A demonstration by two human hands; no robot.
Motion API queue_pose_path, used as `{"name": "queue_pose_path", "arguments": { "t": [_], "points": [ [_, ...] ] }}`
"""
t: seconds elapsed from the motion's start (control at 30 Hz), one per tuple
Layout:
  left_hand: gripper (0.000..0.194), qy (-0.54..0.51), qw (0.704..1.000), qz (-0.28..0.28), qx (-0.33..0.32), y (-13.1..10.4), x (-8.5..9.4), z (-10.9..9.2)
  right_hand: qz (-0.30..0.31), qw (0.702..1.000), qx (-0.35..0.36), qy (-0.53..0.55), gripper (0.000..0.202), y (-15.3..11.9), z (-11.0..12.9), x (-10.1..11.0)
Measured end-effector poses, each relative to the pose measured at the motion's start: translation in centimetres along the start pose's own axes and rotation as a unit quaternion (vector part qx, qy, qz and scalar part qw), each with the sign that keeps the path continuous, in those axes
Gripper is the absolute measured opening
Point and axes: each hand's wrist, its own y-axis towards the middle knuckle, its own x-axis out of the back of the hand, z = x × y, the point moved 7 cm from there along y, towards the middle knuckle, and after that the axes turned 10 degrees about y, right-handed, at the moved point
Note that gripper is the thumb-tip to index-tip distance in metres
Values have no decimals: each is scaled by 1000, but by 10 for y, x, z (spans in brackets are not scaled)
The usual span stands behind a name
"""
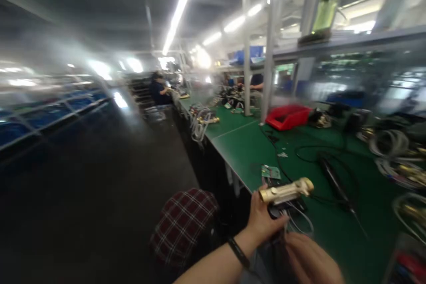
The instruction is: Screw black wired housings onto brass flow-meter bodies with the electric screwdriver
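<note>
My left hand (262, 221) is closed at the near end of a brass-and-cream tubular part (286, 191), which lies over a black piece (294, 205). White wires (304, 224) loop out below it. Beside my left thumb, my right hand (311, 257) has its fingers pressed together where the wires come down; blur and overlap hide what is between them. A small green circuit board (271, 171) sits just beyond the tubular part. To the right, a black electric screwdriver (333, 179) lies on the green bench top (238, 144), bit pointing toward me.
A red bin (288, 116) stands by the metal post (268, 53). Coiled white cables (389, 144) and brass parts crowd the right side. More wired parts (201, 120) overhang the bench edge. A checked-cloth stool (186, 222) is at left; a person (158, 88) is farther off.
</note>
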Motion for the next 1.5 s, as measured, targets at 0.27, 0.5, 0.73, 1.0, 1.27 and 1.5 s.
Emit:
{"name": "queue_pose_path", "arguments": {
  "t": [0.27, 0.5, 0.73, 1.0, 1.27, 1.5],
  "points": [
    [79, 53, 993, 25, -103, 4, 5, -2, 70, 980, -141, -121, 20, -4, -29, -30],
    [78, 72, 989, 30, -126, 3, 1, 6, 73, 967, -148, -194, 31, -9, -39, -39],
    [76, 98, 981, 40, -162, 2, 4, 6, 84, 971, -134, -179, 40, -6, -43, -43],
    [75, 106, 974, 72, -186, 7, 11, 2, 290, 899, -51, -324, 44, 17, -20, -25],
    [78, 80, 977, 90, -176, 7, 15, 2, 369, 836, 14, -405, 22, 34, 3, -42],
    [83, 87, 976, 103, -174, 7, 12, 2, 402, 809, 33, -427, 22, 26, 0, -46]
  ]
}}
